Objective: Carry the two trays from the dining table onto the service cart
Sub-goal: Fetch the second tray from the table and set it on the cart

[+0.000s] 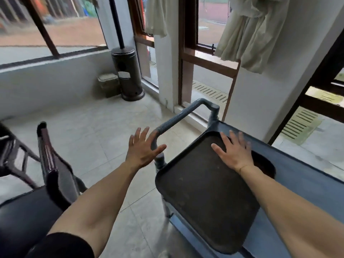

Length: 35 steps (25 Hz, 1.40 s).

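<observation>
Nearest to me, at lower left, the padded seat of a dark chair and its glossy curved back rail; both my bare forearms reach forward over it and over the pale tiled floor.

My right hand is spread flat, fingers splayed, above or lightly on the far half of a dark tray; I cannot tell whether the palm touches. It grips nothing. My left hand is likewise spread and empty, hovering in the air just left of the tray, in front of the cart's handle.

The tray is a rounded rectangle with a raised lip, matt and scuffed, probably plastic. It lies on the top of the blue-grey service cart, its long axis running from near-right to far-left, its left edge overhanging the cart's end. The right hand is the nearer. A second dark rounded shape shows beyond my right wrist, partly hidden; whether it is the other tray I cannot tell.

The handle is a ribbed grey bar bent at both ends. I judge this tray delivered; the dining table is out of view, so the coming move calls for turning away from the cart.

Farthest: a brown patio heater, wood-framed windows, pale curtains.
</observation>
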Tool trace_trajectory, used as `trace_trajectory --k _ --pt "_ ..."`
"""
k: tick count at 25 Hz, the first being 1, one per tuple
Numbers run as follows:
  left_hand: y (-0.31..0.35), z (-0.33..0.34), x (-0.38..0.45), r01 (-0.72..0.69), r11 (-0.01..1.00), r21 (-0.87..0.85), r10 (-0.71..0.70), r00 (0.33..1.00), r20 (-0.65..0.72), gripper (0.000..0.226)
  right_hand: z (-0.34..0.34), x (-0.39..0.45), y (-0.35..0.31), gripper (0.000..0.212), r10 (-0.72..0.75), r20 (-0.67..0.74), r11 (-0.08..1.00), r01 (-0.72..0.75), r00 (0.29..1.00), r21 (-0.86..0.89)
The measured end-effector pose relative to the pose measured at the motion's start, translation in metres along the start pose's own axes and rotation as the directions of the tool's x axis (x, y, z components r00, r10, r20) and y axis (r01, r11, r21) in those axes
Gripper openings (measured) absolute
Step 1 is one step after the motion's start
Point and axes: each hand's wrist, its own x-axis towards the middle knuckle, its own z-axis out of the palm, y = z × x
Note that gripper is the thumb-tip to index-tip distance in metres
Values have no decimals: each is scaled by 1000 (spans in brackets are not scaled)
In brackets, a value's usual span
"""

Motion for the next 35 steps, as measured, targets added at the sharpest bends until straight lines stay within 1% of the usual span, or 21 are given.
trace_trajectory --k 2,5,7,9,12,13,15,17,19,22,26,31,35 --pt "-27 -9 -34 110 994 11 -110 994 -24 97 4 5 -30 88 -123 21 992 122 992 13" --pt "-69 -22 -79 268 963 19 -267 963 -24 93 8 10 -82 81 -274 43 962 273 961 18" --pt "-101 -38 -119 392 918 53 -390 919 -53 99 14 5 -129 78 -417 67 909 416 907 28" --pt "-122 -50 -142 452 890 63 -448 891 -76 104 15 3 -162 77 -488 62 873 486 871 43" --pt "-159 -71 -205 580 813 48 -568 808 -157 111 23 -11 -228 77 -615 70 789 613 786 40" --pt "-171 -78 -225 615 787 48 -600 781 -176 111 26 -16 -250 78 -649 70 760 649 757 34" --pt "-196 -87 -268 693 720 33 -673 709 -209 102 32 -32 -295 79 -718 77 696 717 692 37" --pt "-218 -94 -316 769 639 5 -748 623 -228 93 43 -53 -344 79 -778 88 627 778 622 46" --pt "-239 -100 -363 828 560 -11 -804 540 -250 90 52 -79 -391 78 -829 100 558 827 551 67" --pt "-264 -112 -431 895 440 -70 -866 403 -296 84 67 -125 -454 78 -899 111 434 896 423 96" --pt "-291 -133 -514 942 322 -99 -898 271 -346 80 85 -186 -529 79 -940 131 331 935 315 129" --pt "-318 -149 -599 972 196 -131 -934 145 -326 81 102 -252 -599 78 -967 156 223 967 203 125" --pt "-343 -161 -639 979 132 -155 -946 78 -315 82 105 -280 -646 79 -972 164 186 976 166 117"
